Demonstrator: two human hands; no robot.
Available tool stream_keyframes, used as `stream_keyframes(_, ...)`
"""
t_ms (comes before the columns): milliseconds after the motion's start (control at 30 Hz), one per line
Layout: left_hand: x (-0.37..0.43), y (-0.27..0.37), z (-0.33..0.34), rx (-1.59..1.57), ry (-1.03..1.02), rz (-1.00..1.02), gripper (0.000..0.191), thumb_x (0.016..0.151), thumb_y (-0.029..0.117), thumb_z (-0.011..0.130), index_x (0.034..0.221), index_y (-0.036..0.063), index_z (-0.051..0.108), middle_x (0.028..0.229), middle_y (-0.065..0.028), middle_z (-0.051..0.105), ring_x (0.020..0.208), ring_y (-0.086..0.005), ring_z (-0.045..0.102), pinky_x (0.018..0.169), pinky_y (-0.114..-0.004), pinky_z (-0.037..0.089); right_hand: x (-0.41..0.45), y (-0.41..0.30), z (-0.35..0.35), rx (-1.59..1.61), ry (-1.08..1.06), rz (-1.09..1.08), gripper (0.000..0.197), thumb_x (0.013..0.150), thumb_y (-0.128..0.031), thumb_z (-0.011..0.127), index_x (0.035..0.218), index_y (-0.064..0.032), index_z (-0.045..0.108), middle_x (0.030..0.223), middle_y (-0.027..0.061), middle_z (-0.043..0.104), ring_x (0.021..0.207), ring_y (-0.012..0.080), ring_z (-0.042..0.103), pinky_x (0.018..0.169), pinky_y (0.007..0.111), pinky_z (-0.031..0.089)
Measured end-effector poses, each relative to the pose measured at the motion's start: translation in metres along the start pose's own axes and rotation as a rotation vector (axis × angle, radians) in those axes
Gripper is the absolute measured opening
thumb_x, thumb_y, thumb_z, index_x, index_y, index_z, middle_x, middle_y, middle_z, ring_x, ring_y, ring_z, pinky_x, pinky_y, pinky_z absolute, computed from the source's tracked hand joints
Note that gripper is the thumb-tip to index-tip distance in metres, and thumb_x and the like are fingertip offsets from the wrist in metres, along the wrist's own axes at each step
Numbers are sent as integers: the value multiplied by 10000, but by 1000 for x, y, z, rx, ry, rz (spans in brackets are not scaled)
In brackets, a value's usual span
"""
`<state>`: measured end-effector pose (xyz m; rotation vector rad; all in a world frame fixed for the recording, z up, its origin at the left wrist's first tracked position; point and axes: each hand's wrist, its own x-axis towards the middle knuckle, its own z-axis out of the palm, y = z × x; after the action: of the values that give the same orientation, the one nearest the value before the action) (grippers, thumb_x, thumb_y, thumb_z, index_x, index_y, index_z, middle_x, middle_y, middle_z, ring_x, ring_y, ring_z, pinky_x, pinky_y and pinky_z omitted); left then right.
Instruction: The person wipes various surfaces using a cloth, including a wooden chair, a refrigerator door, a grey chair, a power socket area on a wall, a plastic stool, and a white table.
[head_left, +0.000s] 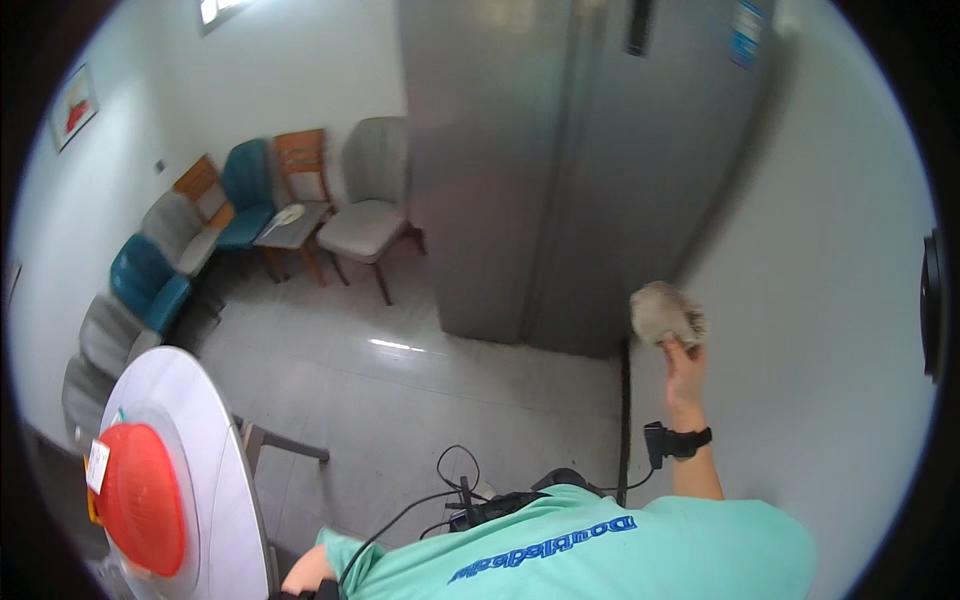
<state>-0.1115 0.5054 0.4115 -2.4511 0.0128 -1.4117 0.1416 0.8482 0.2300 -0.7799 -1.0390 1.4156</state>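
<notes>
My right hand (684, 360) is raised at the right, its fingers closed on a crumpled greyish-beige cloth (664, 313). The cloth is beside the white wall (795, 337), in front of the lower right part of a tall grey refrigerator (487, 187); whether it touches the wall I cannot tell. A black strap with a small device and a cable sits on my right wrist. My left hand is out of view; only the upper part of that arm shows at the bottom edge.
A round white table (225, 450) bearing a red plastic object (142, 499) stands at the lower left. Several grey, teal and wooden chairs (364, 229) line the walls. A table leg (289, 442) juts over the tiled floor (360, 390). Black cables (405, 517) hang by my body.
</notes>
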Motion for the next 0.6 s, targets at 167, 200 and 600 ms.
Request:
stream_keyframes(167, -72, -99, -29, -438, 115, -256, 216, 792, 201, 546, 831, 9, 637, 574, -23, 442, 482, -145, 407, 469, -295, 295, 124, 23, 16, 119, 63, -194, 585, 797, -8, 637, 1306, -35, 352, 1285, 89, 425, 1202, 208, 407, 1035, 351, 332)
stream_keyframes(200, -79, -108, -31, -479, 115, -288, 226, 798, 209, 544, 829, 8, 643, 557, -23, 435, 466, -146, 399, 453, -299, 279, 137, 17, 20, 149, 101, -267, 612, 798, -1, 630, 1324, -48, 322, 1313, 94, 392, 1220, 217, 384, 1042, 357, 323)
stream_keyframes(600, -214, -15, -49, -169, 757, -1728, 305, 823, 192, 536, 1030, -33, 529, 949, -123, 546, 818, -202, 515, 808, -328, 434, 154, -20, 123, -136, 476, -923, 778, 792, -57, 663, 1397, -97, 176, 1379, 121, 261, 1264, 256, 309, 1057, 386, 284)
